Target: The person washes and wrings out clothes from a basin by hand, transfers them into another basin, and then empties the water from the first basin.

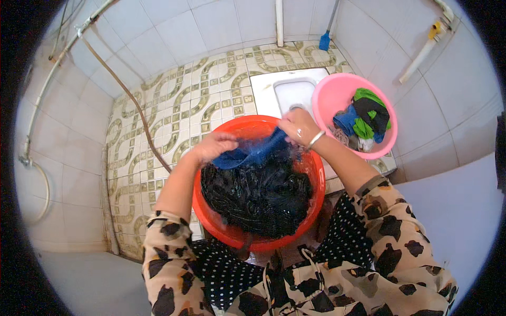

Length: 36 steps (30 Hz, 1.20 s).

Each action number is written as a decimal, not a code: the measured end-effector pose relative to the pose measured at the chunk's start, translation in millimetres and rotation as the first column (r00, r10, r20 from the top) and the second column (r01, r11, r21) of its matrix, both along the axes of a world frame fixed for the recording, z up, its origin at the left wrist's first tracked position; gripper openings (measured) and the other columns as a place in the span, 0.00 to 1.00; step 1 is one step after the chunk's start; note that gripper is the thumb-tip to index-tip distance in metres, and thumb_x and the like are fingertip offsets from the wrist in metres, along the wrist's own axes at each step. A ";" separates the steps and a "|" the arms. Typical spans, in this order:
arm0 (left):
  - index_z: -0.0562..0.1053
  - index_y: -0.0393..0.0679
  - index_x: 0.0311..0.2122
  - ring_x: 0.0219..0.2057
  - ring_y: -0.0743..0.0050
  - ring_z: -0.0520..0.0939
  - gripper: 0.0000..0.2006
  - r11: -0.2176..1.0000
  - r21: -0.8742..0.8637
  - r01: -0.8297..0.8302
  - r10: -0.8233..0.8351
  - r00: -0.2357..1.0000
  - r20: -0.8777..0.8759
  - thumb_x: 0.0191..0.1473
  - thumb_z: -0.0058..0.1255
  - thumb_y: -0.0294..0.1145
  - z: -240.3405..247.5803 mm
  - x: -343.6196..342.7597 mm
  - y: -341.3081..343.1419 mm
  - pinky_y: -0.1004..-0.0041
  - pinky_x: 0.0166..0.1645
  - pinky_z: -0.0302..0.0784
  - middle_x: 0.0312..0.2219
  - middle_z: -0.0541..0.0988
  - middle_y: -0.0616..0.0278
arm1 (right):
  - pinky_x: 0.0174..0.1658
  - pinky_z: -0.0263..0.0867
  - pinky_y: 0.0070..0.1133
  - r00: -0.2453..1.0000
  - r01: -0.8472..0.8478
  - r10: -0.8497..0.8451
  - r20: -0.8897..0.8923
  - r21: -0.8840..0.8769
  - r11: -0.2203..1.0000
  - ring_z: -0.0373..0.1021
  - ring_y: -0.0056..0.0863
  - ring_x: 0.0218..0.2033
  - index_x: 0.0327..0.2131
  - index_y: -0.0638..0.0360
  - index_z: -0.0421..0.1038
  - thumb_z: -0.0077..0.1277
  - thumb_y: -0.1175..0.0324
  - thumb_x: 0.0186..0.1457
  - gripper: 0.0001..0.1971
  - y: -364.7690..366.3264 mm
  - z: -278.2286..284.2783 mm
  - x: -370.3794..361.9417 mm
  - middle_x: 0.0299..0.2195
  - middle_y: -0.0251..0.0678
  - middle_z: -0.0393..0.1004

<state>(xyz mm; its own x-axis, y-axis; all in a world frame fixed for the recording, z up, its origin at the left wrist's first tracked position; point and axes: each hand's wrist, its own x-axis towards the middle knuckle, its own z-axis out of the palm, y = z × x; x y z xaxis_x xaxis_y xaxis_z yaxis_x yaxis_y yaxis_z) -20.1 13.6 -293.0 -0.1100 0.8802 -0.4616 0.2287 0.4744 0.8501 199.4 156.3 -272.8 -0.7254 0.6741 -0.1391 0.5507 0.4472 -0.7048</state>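
A wet blue cloth [255, 152] is stretched between my two hands over a red-orange basin [312, 224]. At its left end my left hand [213, 147] is closed on it, with the fingers slightly blurred. The right end is pinched in my right hand [299, 126], which is wet and has a pale bangle [317, 139] at its wrist. Below the cloth, a heap of soaked black fabric [258, 197] fills most of the basin. The kind of garment the blue cloth is does not show.
A pink basin [327, 97] with green, black and blue clothes [371, 116] stands at the right, beside a white squat toilet [266, 87]. A brown hose [134, 102] runs down to the patterned tile floor [174, 100]. A blue brush [324, 41] leans at the back wall.
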 end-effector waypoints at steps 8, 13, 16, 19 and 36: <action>0.74 0.40 0.26 0.24 0.80 0.72 0.09 0.948 0.255 0.189 -0.045 0.875 -0.483 0.38 0.57 0.33 158.0 61.4 16.2 0.75 0.30 0.69 0.21 0.75 0.66 | 0.25 0.62 0.25 0.650 -0.176 0.246 -0.719 0.172 0.969 0.66 0.27 0.18 0.21 0.64 0.70 0.49 0.63 0.45 0.12 -45.7 105.6 -26.1 0.16 0.39 0.69; 0.73 0.40 0.27 0.22 0.80 0.71 0.10 0.884 0.455 -0.112 0.190 0.973 -0.130 0.45 0.54 0.37 183.6 73.2 8.2 0.76 0.28 0.66 0.20 0.74 0.67 | 0.50 0.56 0.27 0.714 -0.234 0.155 -0.683 -0.024 0.972 0.58 0.33 0.50 0.53 0.60 0.52 0.62 0.58 0.34 0.43 -36.6 49.8 6.5 0.47 0.44 0.62; 0.73 0.41 0.29 0.24 0.77 0.73 0.10 0.814 0.514 -0.269 0.175 0.959 0.225 0.46 0.54 0.36 194.5 78.3 -2.9 0.76 0.29 0.68 0.22 0.74 0.66 | 0.49 0.57 0.25 0.792 -0.320 0.149 -0.592 -0.194 0.927 0.62 0.31 0.46 0.49 0.67 0.57 0.65 0.59 0.30 0.41 -71.3 21.4 -11.8 0.43 0.41 0.66; 0.73 0.40 0.33 0.27 0.76 0.74 0.08 0.715 0.581 -0.388 0.122 0.888 0.444 0.47 0.52 0.31 179.6 77.6 -20.2 0.73 0.33 0.70 0.26 0.75 0.65 | 0.37 0.65 0.23 0.758 -0.254 -0.262 -0.598 -0.640 0.725 0.68 0.25 0.33 0.43 0.64 0.63 0.57 0.73 0.41 0.23 -67.4 -4.5 -15.0 0.35 0.34 0.70; 0.68 0.44 0.39 0.37 0.62 0.74 0.28 0.781 -0.323 -0.534 0.336 -0.076 0.939 0.48 0.37 0.61 -9.5 115.4 -96.6 0.63 0.41 0.71 0.35 0.73 0.56 | 0.47 0.59 0.28 0.569 -0.648 0.781 -0.257 0.444 0.619 0.61 0.44 0.43 0.37 0.67 0.63 0.49 0.80 0.34 0.19 -146.3 11.0 -5.4 0.40 0.46 0.63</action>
<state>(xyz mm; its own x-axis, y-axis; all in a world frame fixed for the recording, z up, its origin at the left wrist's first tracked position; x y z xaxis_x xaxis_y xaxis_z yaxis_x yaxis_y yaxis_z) 95.3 -83.1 -302.5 -0.0729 0.8936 -0.4428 -0.9865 0.0006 0.1636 194.0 10.0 -261.8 -0.9202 -0.1374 0.3666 -0.3328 0.7676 -0.5477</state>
